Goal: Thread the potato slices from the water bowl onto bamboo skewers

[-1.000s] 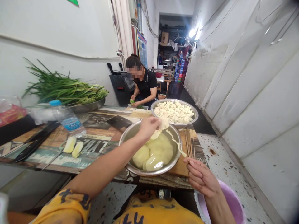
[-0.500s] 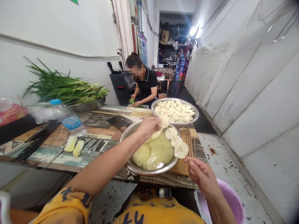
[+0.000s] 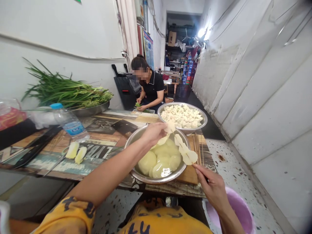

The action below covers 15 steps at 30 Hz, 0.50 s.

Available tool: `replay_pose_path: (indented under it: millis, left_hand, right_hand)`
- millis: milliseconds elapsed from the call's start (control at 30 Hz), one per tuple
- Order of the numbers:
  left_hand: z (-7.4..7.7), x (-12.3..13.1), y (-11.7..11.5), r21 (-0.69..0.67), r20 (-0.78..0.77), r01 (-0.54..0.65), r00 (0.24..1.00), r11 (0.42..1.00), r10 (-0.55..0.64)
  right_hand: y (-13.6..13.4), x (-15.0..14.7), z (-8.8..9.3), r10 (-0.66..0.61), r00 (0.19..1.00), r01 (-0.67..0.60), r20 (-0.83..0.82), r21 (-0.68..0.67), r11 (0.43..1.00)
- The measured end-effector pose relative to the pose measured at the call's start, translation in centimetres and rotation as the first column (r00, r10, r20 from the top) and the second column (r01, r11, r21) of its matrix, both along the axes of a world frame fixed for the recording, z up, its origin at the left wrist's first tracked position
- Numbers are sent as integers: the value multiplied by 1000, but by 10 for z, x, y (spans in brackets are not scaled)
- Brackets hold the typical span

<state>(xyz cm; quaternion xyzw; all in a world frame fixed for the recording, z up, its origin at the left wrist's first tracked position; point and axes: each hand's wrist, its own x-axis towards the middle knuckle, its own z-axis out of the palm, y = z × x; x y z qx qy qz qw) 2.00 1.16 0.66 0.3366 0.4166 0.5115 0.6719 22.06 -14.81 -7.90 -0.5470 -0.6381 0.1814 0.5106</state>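
Observation:
Above a metal bowl [image 3: 156,179] of large pale slices in liquid, my left hand [image 3: 156,132] pinches a thin pale slice [image 3: 170,127] at the far end of a skewer. My right hand [image 3: 211,182] grips the near end of that wooden skewer [image 3: 194,165], right of the bowl. Several pale slices [image 3: 189,157] are threaded between the two hands, overlapping near the right hand. More thin skewers [image 3: 198,146] lie on a wooden board [image 3: 189,175] beside the bowl.
Behind stands a metal bowl of white florets [image 3: 182,117]. On the left are long green stalks [image 3: 70,92], a bottle [image 3: 73,125], two pale vegetable pieces [image 3: 76,152] and a black-handled knife [image 3: 30,154]. A person [image 3: 152,86] sits beyond the table. A pink tub [image 3: 240,208] stands at lower right.
The threaded slices have turned and now show more edge-on. My right hand has shifted slightly and rolled its grip on the skewer. My left hand has hardly moved.

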Motion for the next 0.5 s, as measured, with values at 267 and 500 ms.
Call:
replay_pose_path:
  millis: [267, 500]
  left_hand:
    - [6, -3, 1, -171, 134, 93, 988, 981, -70]
    - [10, -6, 1, -233, 182, 204, 970, 951, -164]
  right_hand:
    - [4, 3, -9, 47, 936, -119, -349, -189, 975]
    - [11, -4, -12, 92, 671, -388, -735, -242, 889]
